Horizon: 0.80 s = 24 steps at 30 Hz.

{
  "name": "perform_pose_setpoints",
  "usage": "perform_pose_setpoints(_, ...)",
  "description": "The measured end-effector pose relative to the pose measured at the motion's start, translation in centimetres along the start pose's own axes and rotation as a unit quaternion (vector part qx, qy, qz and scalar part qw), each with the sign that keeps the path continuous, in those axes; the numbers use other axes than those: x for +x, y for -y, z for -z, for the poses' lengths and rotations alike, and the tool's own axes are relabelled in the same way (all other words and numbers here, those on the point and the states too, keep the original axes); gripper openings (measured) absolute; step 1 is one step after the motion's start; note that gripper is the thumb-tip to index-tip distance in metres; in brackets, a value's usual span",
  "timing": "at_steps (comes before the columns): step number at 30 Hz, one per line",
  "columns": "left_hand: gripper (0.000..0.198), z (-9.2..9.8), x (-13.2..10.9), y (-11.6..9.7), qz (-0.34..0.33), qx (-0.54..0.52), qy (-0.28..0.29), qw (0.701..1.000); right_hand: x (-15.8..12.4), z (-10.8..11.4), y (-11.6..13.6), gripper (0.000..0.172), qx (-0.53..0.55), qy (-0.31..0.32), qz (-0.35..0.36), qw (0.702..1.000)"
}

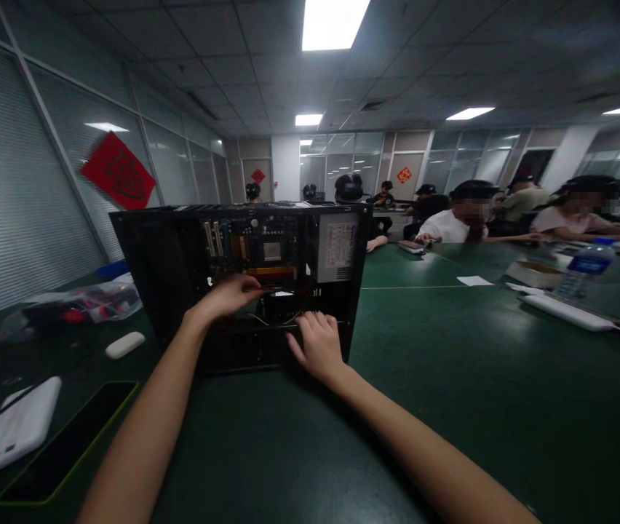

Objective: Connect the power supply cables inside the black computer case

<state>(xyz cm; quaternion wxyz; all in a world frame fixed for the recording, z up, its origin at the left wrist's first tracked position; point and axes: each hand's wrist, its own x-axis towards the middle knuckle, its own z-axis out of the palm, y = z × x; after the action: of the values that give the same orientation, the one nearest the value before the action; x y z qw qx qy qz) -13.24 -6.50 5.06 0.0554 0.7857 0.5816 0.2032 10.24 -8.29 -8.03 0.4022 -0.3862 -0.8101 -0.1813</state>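
An open black computer case (157, 262) stands upright on the green table, its inside facing me. In its upper part sit a motherboard (255, 244) and, at the right, a silver power supply (337, 247). My left hand (231, 295) reaches inside below the board, fingers pressed together near a thin cable; what they hold is too small to name. My right hand (318, 338) rests at the lower right of the case, by its lower bar, with the thumb apart from the curled fingers. A thin light cable (266, 320) runs between the hands.
At the left lie plastic bags (92, 302), a white mouse-shaped object (125, 345), a white device (15, 426) and a dark phone-like slab (73, 440). On the right are a bottle (588, 266), a white power strip (566, 309) and a box (533, 274). Several people sit beyond.
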Motion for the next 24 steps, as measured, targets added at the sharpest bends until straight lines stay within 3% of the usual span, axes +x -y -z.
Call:
perform_pose_setpoints(2,0.042,0.9,-0.3,0.9,-0.007,-0.009,-0.013,1.0,0.0,0.0,-0.1,0.023,-0.004,-0.001,0.003,1.0)
perform_pose_setpoints(3,0.043,1.1,-0.5,1.2,-0.011,-0.015,0.009,1.0,0.0,-0.1,-0.1,0.023,-0.004,-0.002,0.005,1.0)
perform_pose_setpoints(7,0.051,0.7,-0.9,0.9,-0.004,-0.016,0.197,0.98,0.1,0.0,-0.2,0.025,0.001,0.0,0.011,1.0)
perform_pose_setpoints(10,0.057,0.0,-1.0,0.0,0.007,0.007,0.246,0.969,-0.1,0.1,-0.2,0.025,0.006,0.005,0.008,1.0)
perform_pose_setpoints(16,0.045,1.3,-1.3,-1.4,-0.024,0.014,0.194,0.981,1.0,1.8,-0.9,0.033,0.093,0.002,0.051,0.994)
perform_pose_setpoints(20,0.045,2.7,-1.9,-2.3,-0.068,0.012,0.073,0.995,5.4,3.3,-0.7,0.028,0.193,-0.038,0.055,0.979)
perform_pose_setpoints(24,0.037,3.2,-2.2,-3.1,-0.152,0.027,-0.021,0.988,10.8,3.0,0.2,0.019,0.287,0.003,0.007,0.958)
